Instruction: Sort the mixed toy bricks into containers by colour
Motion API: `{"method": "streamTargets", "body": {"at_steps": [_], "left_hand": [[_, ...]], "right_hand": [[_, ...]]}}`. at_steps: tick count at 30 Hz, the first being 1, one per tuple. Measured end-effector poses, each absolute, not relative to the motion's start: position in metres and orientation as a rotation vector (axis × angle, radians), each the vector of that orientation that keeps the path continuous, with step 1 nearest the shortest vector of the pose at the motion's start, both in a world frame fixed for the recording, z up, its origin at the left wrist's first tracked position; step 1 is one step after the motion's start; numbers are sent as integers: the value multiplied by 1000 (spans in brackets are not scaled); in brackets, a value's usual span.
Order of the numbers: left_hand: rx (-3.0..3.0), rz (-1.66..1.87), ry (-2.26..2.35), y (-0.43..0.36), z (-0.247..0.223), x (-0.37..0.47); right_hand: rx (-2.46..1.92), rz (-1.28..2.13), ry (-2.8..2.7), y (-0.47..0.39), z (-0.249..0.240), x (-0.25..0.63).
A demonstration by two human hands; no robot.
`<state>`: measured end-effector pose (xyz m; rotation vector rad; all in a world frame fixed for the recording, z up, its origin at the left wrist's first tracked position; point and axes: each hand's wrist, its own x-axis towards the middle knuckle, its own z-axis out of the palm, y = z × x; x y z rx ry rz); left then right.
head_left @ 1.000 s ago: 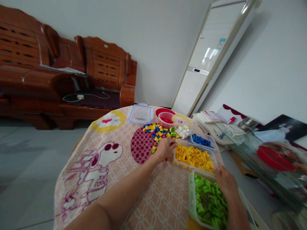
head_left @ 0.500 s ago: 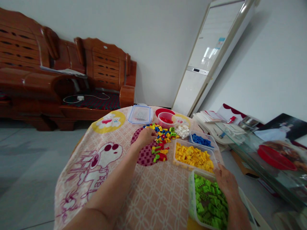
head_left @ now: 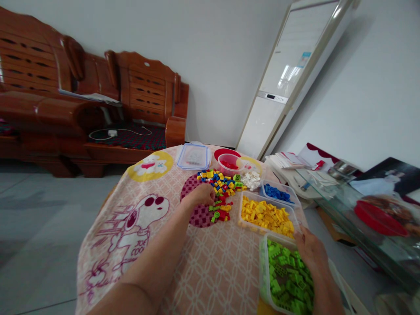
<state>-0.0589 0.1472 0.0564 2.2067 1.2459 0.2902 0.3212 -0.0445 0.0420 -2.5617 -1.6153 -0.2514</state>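
Note:
My left hand (head_left: pixel 202 195) reaches across the table to the near left side of a pile of mixed toy building bricks (head_left: pixel 225 183). Its fingers are bent together among the bricks, and what they hold, if anything, is hidden. My right hand (head_left: pixel 311 248) is beside the right rim of a clear box of green bricks (head_left: pixel 288 275), near the corner of a box of yellow bricks (head_left: pixel 267 216). Its fingers are curled, and their tips are too unclear to show what is in them. Several red, green and yellow pieces (head_left: pixel 220 212) lie just nearer than the pile.
Blue bricks (head_left: pixel 277 192) fill another clear box, white bricks (head_left: pixel 251 180) lie in a heap, and red bricks (head_left: pixel 229 165) are in a round tub. A blue-edged lid (head_left: pixel 194 156) lies at the far edge. A glass-topped table (head_left: pixel 341 205) stands at the right.
My left hand has moved slightly nearer to me along the pile, with its fingers lower. My right hand has stayed about where it was, and the view has shifted slightly.

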Motion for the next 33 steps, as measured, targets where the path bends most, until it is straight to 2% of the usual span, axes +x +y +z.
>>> {"method": "streamTargets", "body": {"at_steps": [4,8,14,22,28,33], "left_hand": [[2157,369,1245,147,58,-62],[2054,599,1231,149,60,-62],[1863,872,1013,143,63,-32],[1783,939,760,110,61,27],[1923,1018,940,123,69,3],[2085,827,1054,133,68,-16]], "right_hand": [[-2568,-243,-1604,-44,42,322],[-2560,-219,-1587,-44,42,322],[-2554,-196,-1592,-44,42,323],[-2547,-209,-1607,-45,44,319],[-2592,-191,-1583,-44,47,317],[-2563,-229,-1600,-45,45,318]]}}
